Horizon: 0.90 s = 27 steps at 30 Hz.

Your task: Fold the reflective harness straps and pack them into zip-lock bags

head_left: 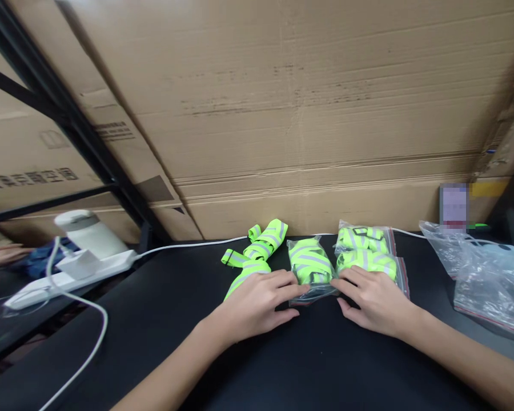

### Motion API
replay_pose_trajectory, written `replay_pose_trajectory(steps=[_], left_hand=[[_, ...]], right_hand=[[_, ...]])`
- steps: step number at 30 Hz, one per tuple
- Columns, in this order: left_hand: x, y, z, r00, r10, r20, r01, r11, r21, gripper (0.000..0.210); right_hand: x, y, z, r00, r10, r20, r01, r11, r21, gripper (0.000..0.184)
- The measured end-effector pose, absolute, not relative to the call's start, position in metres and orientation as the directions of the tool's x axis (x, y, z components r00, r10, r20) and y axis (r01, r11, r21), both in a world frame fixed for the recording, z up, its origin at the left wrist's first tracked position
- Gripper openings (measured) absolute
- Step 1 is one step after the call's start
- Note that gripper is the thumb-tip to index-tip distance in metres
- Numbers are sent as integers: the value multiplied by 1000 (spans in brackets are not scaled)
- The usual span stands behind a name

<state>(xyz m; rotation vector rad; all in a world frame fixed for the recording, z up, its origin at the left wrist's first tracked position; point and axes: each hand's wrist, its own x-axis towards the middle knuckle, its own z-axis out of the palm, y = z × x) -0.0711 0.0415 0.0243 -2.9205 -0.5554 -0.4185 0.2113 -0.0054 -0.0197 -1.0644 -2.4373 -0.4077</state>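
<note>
A clear zip bag point(312, 262) with a folded lime-yellow reflective strap lies flat on the black table between my hands. My left hand point(259, 302) touches the bag's lower left edge with its fingertips, its thumb apart from the fingers. At the lower right corner, the fingertips of my right hand point(374, 299) touch the same bag, thumb also apart. Two more bagged straps, one behind point(360, 238) and one in front point(368, 261), lie just beyond my right hand. Loose rolled reflective straps point(265, 242) are left of the middle bag, partly covered by my left hand.
Crumpled clear zip bags point(492, 285) lie at the right. A white power strip point(68, 279) with a cable runs along the left, near a white bottle point(92, 234). Cardboard point(304, 114) backs the table point(317, 371). Another person's hand point(2, 257) shows at far left.
</note>
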Motion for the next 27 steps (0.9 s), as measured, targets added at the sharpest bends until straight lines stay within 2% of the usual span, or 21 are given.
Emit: replay_pose_trajectory(steps=[5, 8, 14, 19, 27], left_hand=[[-69, 40, 30, 879, 403, 255, 434, -897, -81, 25], [-66, 40, 29, 874, 434, 219, 468, -873, -137, 22], [-65, 42, 24, 878, 389, 277, 451, -866, -214, 8], [-64, 42, 22, 884, 343, 317, 423, -876, -231, 14], [-66, 44, 21, 886, 347, 306, 426, -871, -244, 16]], right_hand=[[214, -2, -18, -640, 582, 502, 738, 647, 190, 18], [215, 0, -21, -637, 576, 513, 744, 633, 213, 16], [216, 3, -26, -624, 541, 563, 747, 625, 227, 25], [217, 3, -28, -625, 531, 572, 747, 620, 240, 26], [217, 4, -29, -622, 533, 574, 749, 617, 240, 30]])
